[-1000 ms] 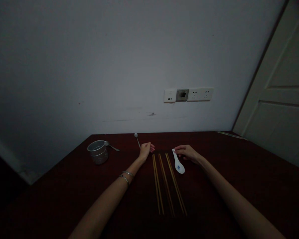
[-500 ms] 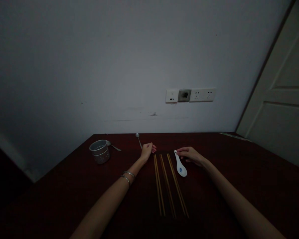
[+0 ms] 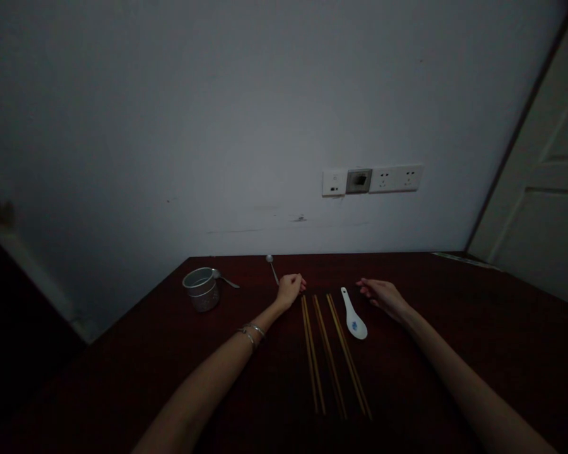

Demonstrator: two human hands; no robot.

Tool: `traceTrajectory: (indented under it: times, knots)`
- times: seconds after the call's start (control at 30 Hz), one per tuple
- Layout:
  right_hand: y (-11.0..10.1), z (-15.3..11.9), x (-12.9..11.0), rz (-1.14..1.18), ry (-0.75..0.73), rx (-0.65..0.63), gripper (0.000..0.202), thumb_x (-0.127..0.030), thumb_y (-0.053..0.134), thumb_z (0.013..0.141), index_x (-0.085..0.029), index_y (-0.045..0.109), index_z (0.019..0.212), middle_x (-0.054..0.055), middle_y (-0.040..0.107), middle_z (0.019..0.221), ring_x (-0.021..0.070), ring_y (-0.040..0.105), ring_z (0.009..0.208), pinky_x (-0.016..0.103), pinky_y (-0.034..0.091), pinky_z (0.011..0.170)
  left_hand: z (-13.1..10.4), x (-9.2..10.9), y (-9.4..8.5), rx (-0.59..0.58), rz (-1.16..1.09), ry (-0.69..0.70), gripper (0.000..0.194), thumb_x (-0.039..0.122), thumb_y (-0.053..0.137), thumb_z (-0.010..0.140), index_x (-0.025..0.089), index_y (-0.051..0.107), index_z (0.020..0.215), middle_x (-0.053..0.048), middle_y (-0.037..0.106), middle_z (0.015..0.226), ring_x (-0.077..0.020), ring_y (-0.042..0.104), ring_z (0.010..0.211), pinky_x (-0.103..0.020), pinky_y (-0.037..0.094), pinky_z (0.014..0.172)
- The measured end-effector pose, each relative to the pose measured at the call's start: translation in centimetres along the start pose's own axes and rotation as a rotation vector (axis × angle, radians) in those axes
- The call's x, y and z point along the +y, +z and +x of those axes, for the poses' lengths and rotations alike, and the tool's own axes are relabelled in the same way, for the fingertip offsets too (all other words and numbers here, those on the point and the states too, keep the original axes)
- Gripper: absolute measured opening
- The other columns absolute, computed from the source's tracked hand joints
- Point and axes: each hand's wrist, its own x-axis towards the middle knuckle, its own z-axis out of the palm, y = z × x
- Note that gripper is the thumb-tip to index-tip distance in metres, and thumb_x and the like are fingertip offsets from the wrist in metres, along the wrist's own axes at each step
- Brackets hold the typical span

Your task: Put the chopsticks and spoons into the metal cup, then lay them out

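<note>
Three pairs of wooden chopsticks [image 3: 331, 356] lie side by side on the dark red table. Just to their right is a white spoon [image 3: 355, 321] with a blue mark in its bowl, its handle pointing to the wall. My right hand [image 3: 382, 296] is right of the spoon's handle, not touching it, with nothing in its slightly bent, parted fingers. My left hand [image 3: 291, 289] rests by the upper ends of the left chopsticks, its fingers curled; whether they hold anything is hidden. Beyond it lies a thin metal spoon [image 3: 271, 268], partly covered by the hand.
On the left of the table [image 3: 137, 353] stands a metal cup [image 3: 201, 290], with a small metal spoon [image 3: 227, 280] beside it. A wall with sockets [image 3: 395, 179] rises behind the table's far edge. A pale door [image 3: 544, 208] is at the right.
My right hand has let go of the white spoon's handle and moved off to the right. My left hand stays by the chopsticks. The whole view has shifted slightly.
</note>
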Motion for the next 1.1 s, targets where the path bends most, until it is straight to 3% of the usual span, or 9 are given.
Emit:
traceTrajectory:
  times: [0.1,0.23,0.37,0.5,0.67,0.83,0.97,1.1]
  knots:
    - [0.1,0.0,0.1,0.019,-0.004,0.006,0.023,-0.035,0.061,0.069,-0.013,0.066,0.077,0.003,0.059,0.063,0.0061,0.047,0.049,0.017,0.034,0.042,0.8,1.4,-2.4,-0.107,0.305,0.156,0.037,0.029,0.034,0.081,0.011,0.063,0.066,-0.004,0.063,0.063,-0.0105,0.057,0.061,-0.020,0.042,0.060]
    - [0.1,0.1,0.2,0.005,-0.023,-0.002,0.024,-0.035,0.061,0.069,-0.013,0.066,0.077,0.003,0.059,0.063,0.0061,0.047,0.050,0.016,0.035,0.042,3.0,4.6,-8.2,-0.271,0.824,0.307,0.032,0.029,0.040,0.078,0.012,0.067,0.076,-0.005,0.066,0.071,-0.0126,0.057,0.065,-0.021,0.041,0.061]
    - [0.1,0.2,0.5,-0.035,-0.037,-0.001,0.026,-0.036,0.060,0.069,-0.012,0.066,0.079,0.004,0.061,0.066,0.0065,0.047,0.050,0.017,0.036,0.042,4.8,7.2,-14.1,-0.434,1.303,0.207,0.024,0.025,0.049,0.071,0.013,0.068,0.081,-0.009,0.067,0.079,-0.0164,0.060,0.071,-0.021,0.042,0.061]
    - [0.2,0.1,0.5,-0.068,-0.034,0.029,0.029,-0.038,0.060,0.069,-0.012,0.066,0.080,0.005,0.062,0.067,0.0066,0.047,0.050,0.016,0.036,0.042,5.1,6.9,-17.4,-0.471,1.537,0.015,0.023,0.020,0.055,0.070,0.013,0.067,0.088,-0.012,0.067,0.087,-0.0192,0.062,0.079,-0.022,0.044,0.064]
    - [0.4,-0.3,0.1,-0.101,-0.026,0.057,0.028,-0.038,0.061,0.068,-0.013,0.067,0.078,0.005,0.061,0.065,0.0069,0.048,0.050,0.016,0.036,0.042,3.8,4.0,-17.6,-0.530,1.580,-0.070,0.025,0.017,0.064,0.065,0.011,0.068,0.089,-0.017,0.065,0.093,-0.0243,0.062,0.087,-0.025,0.047,0.070]
    - [0.6,-0.5,-0.2,-0.137,-0.032,0.056,0.027,-0.037,0.059,0.069,-0.013,0.068,0.077,0.005,0.062,0.064,0.0072,0.049,0.051,0.017,0.037,0.043,2.4,1.5,-15.7,-0.480,1.608,-0.127,0.025,0.009,0.048,0.078,0.011,0.066,0.096,-0.020,0.064,0.096,-0.0265,0.061,0.091,-0.033,0.049,0.073]
    - [0.6,-0.5,-0.1,-0.159,-0.055,0.055,0.027,-0.038,0.059,0.068,-0.014,0.068,0.077,0.006,0.063,0.065,0.0085,0.050,0.051,0.017,0.038,0.042,1.7,0.6,-15.1,-0.444,1.615,-0.121,0.027,0.008,0.045,0.080,0.011,0.065,0.098,-0.021,0.063,0.097,-0.0272,0.060,0.093,-0.036,0.049,0.073]
    - [0.6,-0.6,-0.3,-0.140,-0.032,0.047,0.026,-0.037,0.058,0.070,-0.014,0.067,0.077,0.005,0.061,0.066,0.0072,0.048,0.051,0.016,0.037,0.042,1.5,0.6,-15.7,-0.442,1.623,-0.109,0.028,0.007,0.044,0.081,0.010,0.064,0.099,-0.021,0.063,0.098,-0.0278,0.060,0.094,-0.036,0.049,0.072]
